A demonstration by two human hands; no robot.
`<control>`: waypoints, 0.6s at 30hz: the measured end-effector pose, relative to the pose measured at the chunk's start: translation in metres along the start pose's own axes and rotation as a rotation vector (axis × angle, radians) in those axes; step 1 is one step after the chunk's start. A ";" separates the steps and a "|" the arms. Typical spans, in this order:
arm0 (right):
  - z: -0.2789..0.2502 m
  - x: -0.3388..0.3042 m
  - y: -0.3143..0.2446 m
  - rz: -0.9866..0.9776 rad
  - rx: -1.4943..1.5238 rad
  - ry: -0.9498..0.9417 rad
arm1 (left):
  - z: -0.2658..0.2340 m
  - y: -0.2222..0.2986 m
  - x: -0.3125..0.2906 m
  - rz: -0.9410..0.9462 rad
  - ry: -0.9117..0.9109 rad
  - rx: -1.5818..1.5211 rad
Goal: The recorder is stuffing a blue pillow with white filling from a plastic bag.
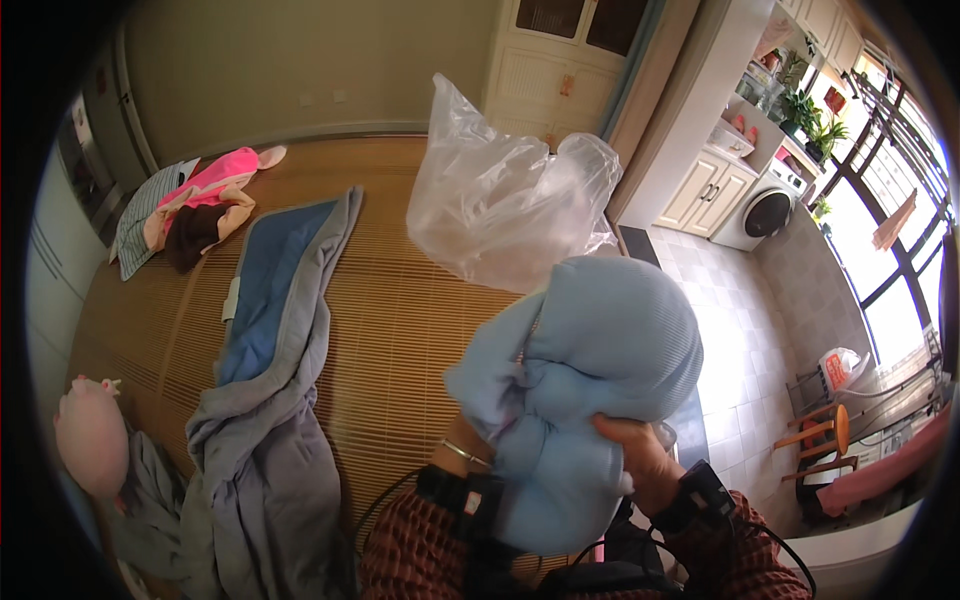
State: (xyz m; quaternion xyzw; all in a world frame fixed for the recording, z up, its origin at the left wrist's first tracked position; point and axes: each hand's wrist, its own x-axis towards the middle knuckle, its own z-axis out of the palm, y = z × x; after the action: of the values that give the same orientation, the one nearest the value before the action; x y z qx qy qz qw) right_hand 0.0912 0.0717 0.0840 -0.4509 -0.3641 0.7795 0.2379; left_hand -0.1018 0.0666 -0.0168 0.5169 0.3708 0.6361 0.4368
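A bulky light blue ribbed cloth bundle [615, 340] is held up in front of me, its fabric folded and bunched; what kind of item it is, I cannot tell. My right hand [643, 462] grips its lower right side, thumb pressed onto the cloth. From the lower left, my left hand [462, 437] reaches in against the bundle, its fingers hidden by the folds. Just beyond stands a crumpled clear plastic bag [500, 205] on the bamboo-slat mat [375, 300].
On my left lies a long grey and blue blanket [280, 400]. A pink plush toy [92, 437] is at the left edge, and pink, brown and striped items [190, 215] lie farther back. To the right are a tiled floor [725, 350], a washing machine [765, 212] and a wooden stool [825, 432].
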 end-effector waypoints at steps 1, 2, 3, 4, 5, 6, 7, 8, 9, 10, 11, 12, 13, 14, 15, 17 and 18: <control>-0.005 0.001 0.003 0.002 0.000 -0.002 | 0.002 0.003 -0.003 0.004 0.034 -0.035; -0.015 0.003 0.008 -0.057 0.006 -0.072 | 0.005 0.008 -0.005 0.015 0.069 -0.061; -0.020 0.004 0.011 -0.116 0.013 -0.141 | 0.010 0.015 -0.008 0.036 0.102 -0.081; -0.020 0.005 0.010 -0.117 0.013 -0.143 | 0.014 0.023 -0.008 0.051 0.129 -0.093; -0.021 0.005 0.010 -0.141 0.001 -0.127 | 0.021 0.033 -0.006 0.070 0.151 -0.100; -0.023 0.007 0.009 -0.161 -0.013 -0.114 | 0.027 0.047 -0.004 0.092 0.175 -0.111; -0.032 0.013 0.012 -0.160 -0.014 -0.114 | 0.035 0.057 -0.003 0.119 0.195 -0.110; -0.051 0.020 0.017 -0.155 0.055 -0.174 | 0.040 0.061 0.004 0.144 0.188 -0.120; -0.052 0.020 0.020 -0.130 0.121 -0.258 | 0.043 0.064 -0.001 0.167 0.206 -0.110; -0.047 0.016 0.015 -0.128 0.122 -0.263 | 0.030 0.032 -0.009 0.167 0.209 -0.105; -0.026 0.007 0.003 -0.054 0.063 -0.184 | 0.001 -0.028 -0.029 0.010 0.207 -0.070; -0.014 0.004 -0.003 0.015 0.001 -0.096 | -0.015 -0.062 -0.039 -0.147 0.200 -0.045; -0.016 0.004 -0.004 0.010 0.002 -0.089 | -0.012 -0.052 -0.035 -0.154 0.180 -0.106; -0.019 0.004 -0.004 -0.009 -0.063 -0.114 | -0.004 -0.035 -0.027 -0.128 0.178 -0.224; -0.021 0.003 -0.005 -0.025 -0.127 -0.140 | 0.004 -0.019 -0.020 -0.123 0.173 -0.330; -0.009 -0.008 -0.016 -0.032 -0.149 -0.120 | 0.013 -0.001 -0.013 -0.140 0.207 -0.505; -0.002 -0.015 -0.022 -0.042 -0.174 -0.099 | 0.016 0.007 -0.010 -0.150 0.238 -0.591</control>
State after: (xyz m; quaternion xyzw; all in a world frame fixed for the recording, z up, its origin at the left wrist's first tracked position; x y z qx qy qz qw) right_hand 0.1013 0.0755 0.1079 -0.4230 -0.4509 0.7612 0.1958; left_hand -0.0865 0.0545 -0.0104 0.2610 0.2558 0.7383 0.5669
